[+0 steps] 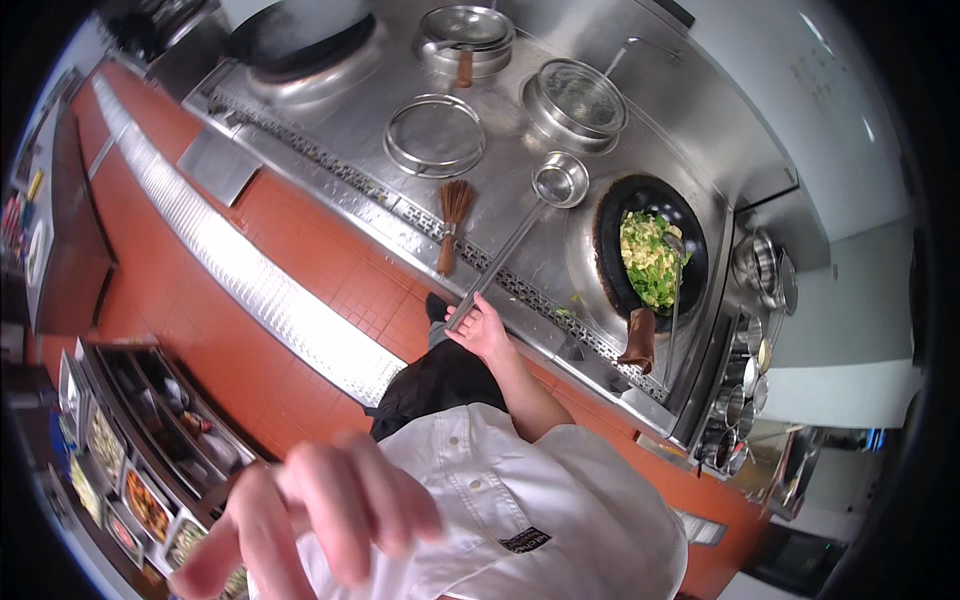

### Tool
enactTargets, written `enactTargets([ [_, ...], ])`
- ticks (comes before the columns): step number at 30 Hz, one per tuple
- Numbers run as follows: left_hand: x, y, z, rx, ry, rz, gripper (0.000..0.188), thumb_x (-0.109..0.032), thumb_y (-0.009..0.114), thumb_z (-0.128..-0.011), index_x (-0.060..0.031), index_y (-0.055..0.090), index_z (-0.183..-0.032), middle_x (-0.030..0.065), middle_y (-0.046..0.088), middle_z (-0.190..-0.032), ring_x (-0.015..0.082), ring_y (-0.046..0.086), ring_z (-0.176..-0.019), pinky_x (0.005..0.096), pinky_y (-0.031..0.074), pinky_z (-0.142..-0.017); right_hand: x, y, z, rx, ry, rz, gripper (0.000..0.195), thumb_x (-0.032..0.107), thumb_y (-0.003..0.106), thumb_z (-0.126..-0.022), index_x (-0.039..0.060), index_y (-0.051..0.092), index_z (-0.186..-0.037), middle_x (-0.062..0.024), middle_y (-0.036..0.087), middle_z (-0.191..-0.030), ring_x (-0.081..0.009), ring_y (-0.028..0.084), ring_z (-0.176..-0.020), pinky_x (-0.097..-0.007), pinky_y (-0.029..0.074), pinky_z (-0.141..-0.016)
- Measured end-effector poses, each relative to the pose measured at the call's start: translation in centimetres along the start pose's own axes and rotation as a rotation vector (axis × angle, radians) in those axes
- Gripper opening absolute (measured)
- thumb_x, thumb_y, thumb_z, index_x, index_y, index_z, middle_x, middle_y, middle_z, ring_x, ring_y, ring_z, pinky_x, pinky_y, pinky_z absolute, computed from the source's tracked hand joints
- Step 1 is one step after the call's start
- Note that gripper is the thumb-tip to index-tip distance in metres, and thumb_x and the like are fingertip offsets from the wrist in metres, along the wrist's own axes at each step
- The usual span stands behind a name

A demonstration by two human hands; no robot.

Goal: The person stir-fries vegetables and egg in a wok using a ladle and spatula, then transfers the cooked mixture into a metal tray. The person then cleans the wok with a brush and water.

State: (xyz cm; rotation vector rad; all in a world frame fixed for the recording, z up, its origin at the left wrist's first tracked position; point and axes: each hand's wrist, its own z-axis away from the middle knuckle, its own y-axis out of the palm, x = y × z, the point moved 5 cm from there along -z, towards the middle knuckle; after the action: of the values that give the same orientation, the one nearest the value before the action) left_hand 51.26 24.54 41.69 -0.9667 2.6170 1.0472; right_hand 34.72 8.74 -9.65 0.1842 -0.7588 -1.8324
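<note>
Resting across the curled fingers of my right hand (480, 330), palm up, is the handle end of a long-handled metal ladle (560, 179); its deep bowl is over the steel range top. My left hand (315, 510) is blurred and close to the camera at lower left, fingers bent and apart, nothing seen in it. Right of the ladle, a black wok (694, 217) with a cloth- or leather-wrapped handle (640, 337) holds chopped greens with yellow pieces (651, 255). A second long-handled utensil (677, 300) leans in that wok, its head among the food.
A bamboo wok brush (454, 217) and a wire ring rack (435, 135) lie on the range. Behind stand pots with strainers (581, 97) (466, 34) and a faucet (634, 45). Another wok (300, 37) steams at upper left. Food trays (146, 502) stand lower left, metal containers (731, 405) at right.
</note>
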Motion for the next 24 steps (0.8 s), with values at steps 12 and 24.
enactTargets([
  [12, 1.2, -36.0, 44.3, -0.792, -1.869, -1.241, 0.024, -0.006, 0.057, -0.090, 0.0019, 0.065, -0.112, 0.0093, 0.066, -0.100, 0.0197, 0.061, -0.087, 0.0334, 0.051, -0.076, 18.2, 4.9, 4.0, -0.144, -0.582, 0.110, 0.018, 0.022, 0.065, -0.097, 0.0094, 0.051, -0.094, 0.0016, 0.049, -0.066, -0.0083, 0.044, -0.043, -0.0256, 0.037, -0.039],
  [24, 4.4, -37.2, 46.9, -1.275, -1.707, -0.744, 0.034, -0.019, 0.055, -0.096, -0.0011, 0.061, -0.125, 0.0086, 0.066, -0.112, 0.0199, 0.062, -0.097, 0.0347, 0.051, -0.085, 42.4, 10.0, -3.5, -0.464, -0.677, 0.620, 0.030, 0.031, 0.065, -0.098, 0.0052, 0.053, -0.087, -0.0023, 0.054, -0.062, -0.0153, 0.053, -0.048, -0.0326, 0.043, -0.042],
])
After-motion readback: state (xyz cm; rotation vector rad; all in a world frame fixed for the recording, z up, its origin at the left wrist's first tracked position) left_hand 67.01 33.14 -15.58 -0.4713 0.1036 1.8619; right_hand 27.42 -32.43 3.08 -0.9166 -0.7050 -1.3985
